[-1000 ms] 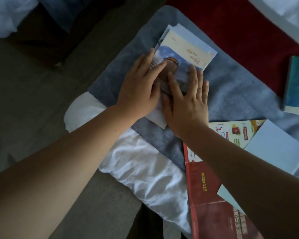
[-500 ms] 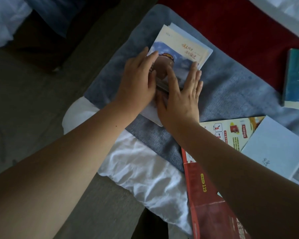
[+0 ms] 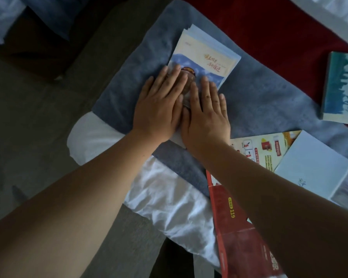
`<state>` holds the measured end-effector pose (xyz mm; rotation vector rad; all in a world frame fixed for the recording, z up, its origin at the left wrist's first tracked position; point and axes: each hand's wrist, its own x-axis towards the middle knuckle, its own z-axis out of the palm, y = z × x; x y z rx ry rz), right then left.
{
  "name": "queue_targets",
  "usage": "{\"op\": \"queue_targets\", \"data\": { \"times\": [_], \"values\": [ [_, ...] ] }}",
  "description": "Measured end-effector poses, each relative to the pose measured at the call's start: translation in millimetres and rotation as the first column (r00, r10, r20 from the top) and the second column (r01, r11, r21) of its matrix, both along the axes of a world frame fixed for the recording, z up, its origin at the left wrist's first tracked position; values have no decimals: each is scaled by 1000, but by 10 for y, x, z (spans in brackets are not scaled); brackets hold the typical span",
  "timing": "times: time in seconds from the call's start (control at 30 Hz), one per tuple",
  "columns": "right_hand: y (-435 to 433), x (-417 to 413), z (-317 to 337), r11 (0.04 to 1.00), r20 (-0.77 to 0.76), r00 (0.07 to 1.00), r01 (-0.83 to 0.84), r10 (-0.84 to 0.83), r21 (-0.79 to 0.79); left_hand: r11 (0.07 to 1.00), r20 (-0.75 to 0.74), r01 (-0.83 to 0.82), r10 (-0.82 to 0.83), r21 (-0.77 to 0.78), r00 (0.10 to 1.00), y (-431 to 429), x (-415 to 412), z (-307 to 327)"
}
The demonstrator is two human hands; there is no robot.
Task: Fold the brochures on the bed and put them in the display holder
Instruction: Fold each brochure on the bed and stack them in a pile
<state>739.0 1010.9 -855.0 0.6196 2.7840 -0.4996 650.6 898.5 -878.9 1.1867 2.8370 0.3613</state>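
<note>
Head view: left hand (image 3: 159,109) and right hand (image 3: 206,115) lie flat side by side, fingers straight, palms pressing near half of folded brochure (image 3: 205,59); nothing gripped. Folded brochure rests on grey blanket (image 3: 259,97) over bed (image 3: 169,197) (soft base, so weak crease likely). Step looks like flattening fold; best to check edges flush, then run firm palm pressure along folded edge. Red brochure (image 3: 235,227) and yellow leaflet (image 3: 265,149) wait beside right forearm; display holder not in view.

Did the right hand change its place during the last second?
Yes, slightly: the right hand has slid left, away from the yellow leaflet, and now lies flat beside the left hand on the brochure.
</note>
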Motion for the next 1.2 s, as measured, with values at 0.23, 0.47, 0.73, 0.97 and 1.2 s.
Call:
{"op": "queue_targets", "data": {
  "times": [0.23, 0.47, 0.73, 0.97, 1.2],
  "values": [
    [103, -195, 152, 991, 220, 975, 2, 29, -137, 984, 24, 4, 0, -176, 1000, 70, -55, -8],
    [250, -11, 393, 978, 144, 986, -57, 87, -202, 951, 20, -8, 15, -309, 1000, 74, 51, 222],
    [634, 1361, 370, 988, -148, 982, 101, -118, -118, 996, 55, 81, -79, -36, 995, 624, 1257, 572],
    [1171, 3106, 261, 942, -9, 943, 333, -334, -47, 983, 214, 146, -119, -114, 969, 836, 2576, 528],
    [1436, 4293, 275, 874, 64, 871, 486, -487, 28, 969, 174, 119, -81, -215, 981, 931, 3098, 414]
  ]
}}
